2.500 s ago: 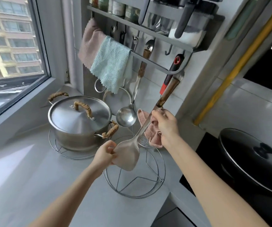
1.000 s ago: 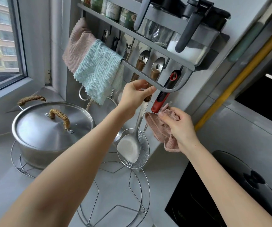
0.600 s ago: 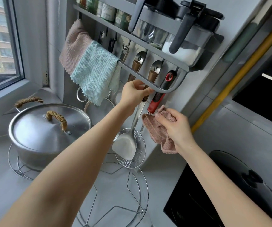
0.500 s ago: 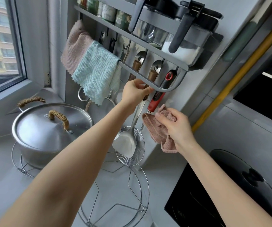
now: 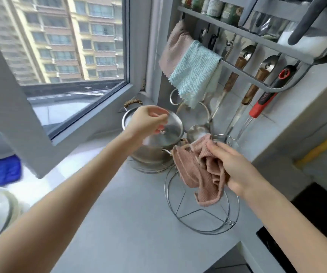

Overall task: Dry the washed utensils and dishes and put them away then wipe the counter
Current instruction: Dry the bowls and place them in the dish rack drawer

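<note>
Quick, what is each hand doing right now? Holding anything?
Left hand: open, fingers loosely curled, holding nothing, in front of the lidded stainless steel pot.
Right hand: closed, gripping the crumpled pink cloth.

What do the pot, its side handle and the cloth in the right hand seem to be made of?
pot: metal, probably stainless steel, with a smooth, half-shiny finish that reflects light.
side handle: wrapped in brown cord, perhaps rope or rattan; twisted turns show.
cloth: soft pink textile, maybe microfibre; ribbed surface, limp folds where the right hand grips it.
</note>
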`<action>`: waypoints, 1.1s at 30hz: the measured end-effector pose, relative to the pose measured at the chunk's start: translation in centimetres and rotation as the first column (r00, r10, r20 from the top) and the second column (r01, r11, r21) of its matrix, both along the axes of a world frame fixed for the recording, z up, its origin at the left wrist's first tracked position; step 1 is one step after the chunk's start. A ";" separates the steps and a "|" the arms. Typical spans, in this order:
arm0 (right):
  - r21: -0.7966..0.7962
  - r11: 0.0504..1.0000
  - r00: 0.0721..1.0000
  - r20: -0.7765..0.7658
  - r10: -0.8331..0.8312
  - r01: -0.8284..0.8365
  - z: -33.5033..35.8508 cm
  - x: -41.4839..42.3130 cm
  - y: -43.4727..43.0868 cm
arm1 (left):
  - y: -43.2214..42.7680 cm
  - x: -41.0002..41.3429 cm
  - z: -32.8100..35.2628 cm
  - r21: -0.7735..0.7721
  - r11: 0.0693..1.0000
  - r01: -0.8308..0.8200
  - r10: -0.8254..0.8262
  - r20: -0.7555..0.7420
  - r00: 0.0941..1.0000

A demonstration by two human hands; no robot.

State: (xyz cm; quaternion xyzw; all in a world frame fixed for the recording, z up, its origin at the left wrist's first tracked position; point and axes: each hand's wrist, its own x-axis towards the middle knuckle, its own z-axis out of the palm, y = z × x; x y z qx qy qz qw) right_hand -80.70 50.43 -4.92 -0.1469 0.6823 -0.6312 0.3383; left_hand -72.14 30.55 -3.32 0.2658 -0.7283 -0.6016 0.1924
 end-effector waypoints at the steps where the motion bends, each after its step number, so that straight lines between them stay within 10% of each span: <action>1: -0.002 0.999 0.998 0.040 0.053 -0.053 -0.5 1.2 -1.0 | -1.0 2.9 -0.4 -0.001 0.999 -0.054 0.054 0.043 0.998; 7: 0.006 0.954 0.947 0.117 0.298 -0.301 -2.6 8.3 -7.8 | -5.6 21.1 -2.6 -0.087 0.905 -0.417 0.426 0.214 0.879; 15: -0.027 0.868 0.852 0.181 0.492 -0.496 -3.7 16.6 -13.7 | -4.1 40.2 -5.5 -0.598 0.551 -0.582 0.834 0.382 0.398; 20: -0.042 0.825 0.804 0.202 0.559 -0.563 -4.9 19.8 -14.9 | -0.2 47.1 -10.5 -0.581 0.660 -0.477 0.687 0.723 0.070; 26: 0.027 0.784 0.767 0.230 0.599 -0.620 -6.2 22.9 -15.3 | 0.4 48.8 -13.5 -0.068 0.585 -0.808 0.529 0.787 0.317; 33: 0.017 0.771 0.747 0.265 0.610 -0.636 -6.5 24.8 -14.6 | -0.4 48.2 -13.4 0.009 0.696 -0.718 0.391 0.834 0.390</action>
